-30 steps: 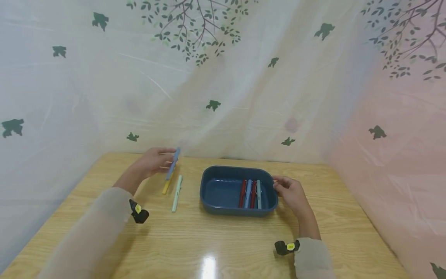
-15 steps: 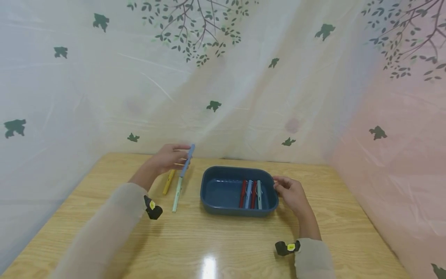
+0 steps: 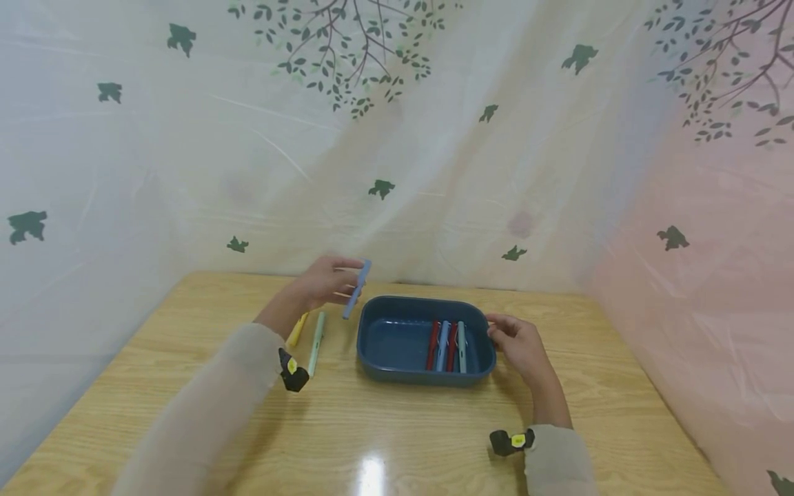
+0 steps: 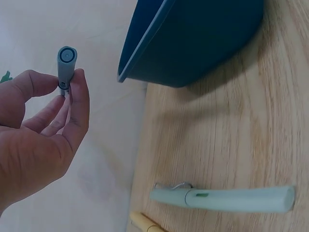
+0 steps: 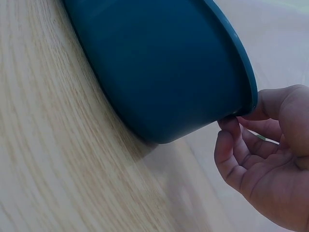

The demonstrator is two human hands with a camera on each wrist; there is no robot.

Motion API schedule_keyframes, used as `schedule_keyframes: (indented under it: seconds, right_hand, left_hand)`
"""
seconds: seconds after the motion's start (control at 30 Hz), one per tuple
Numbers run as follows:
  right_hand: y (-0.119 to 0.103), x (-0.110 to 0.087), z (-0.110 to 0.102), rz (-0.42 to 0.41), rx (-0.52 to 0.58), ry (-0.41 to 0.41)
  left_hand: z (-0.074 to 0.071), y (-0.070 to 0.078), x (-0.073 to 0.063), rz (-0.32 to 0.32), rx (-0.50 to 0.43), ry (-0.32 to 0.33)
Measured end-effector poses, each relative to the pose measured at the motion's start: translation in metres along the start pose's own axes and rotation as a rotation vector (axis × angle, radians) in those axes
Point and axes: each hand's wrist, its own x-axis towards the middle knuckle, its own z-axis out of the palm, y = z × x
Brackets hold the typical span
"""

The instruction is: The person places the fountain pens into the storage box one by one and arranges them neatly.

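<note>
Pen (image 4: 66, 70) in fingertip pinch of left hand (image 3: 327, 282), box rim (image 3: 426, 376) in right hand's (image 3: 520, 346) grip.

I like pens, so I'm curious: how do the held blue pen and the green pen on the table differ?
The held pen is light blue; the green pen is pale mint. The held pen is in the left grip, off the table; the green pen lies on it. In the left wrist view, the held pen shows end-on, the green pen side-on. Both are slim and outside the navy bin.

Bin (image 3: 391, 374), pens (image 4: 66, 70): smooth plastic; table (image 3: 322, 427): glossy grained wood.
</note>
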Motion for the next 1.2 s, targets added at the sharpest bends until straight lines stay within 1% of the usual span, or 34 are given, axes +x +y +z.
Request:
schedule_keyframes:
  seconds: [0.37,0.5,0.7,0.8,1.0,1.2]
  right_hand:
    - [-0.004,-0.002,0.001,0.005,0.02,-0.004]
    - [-0.003,-0.001,0.001,0.0,0.017,0.001]
    - [-0.003,-0.002,0.001,-0.006,0.018,0.003]
    - [-0.002,-0.002,0.001,-0.011,0.015,0.001]
    - [-0.002,-0.002,0.001,-0.01,0.013,0.001]
    - [-0.001,-0.001,0.001,-0.025,0.017,0.0]
  left_hand:
    - [0.027,-0.004,0.005,0.002,0.047,-0.048]
    - [0.036,-0.005,0.007,0.007,0.056,-0.079]
    - [0.053,-0.008,0.011,-0.006,0.044,-0.134]
    - [0.063,-0.008,0.012,-0.009,0.052,-0.154]
    - [0.079,-0.009,0.013,-0.025,0.036,-0.17]
    - [0.093,-0.014,0.013,-0.01,0.024,-0.17]
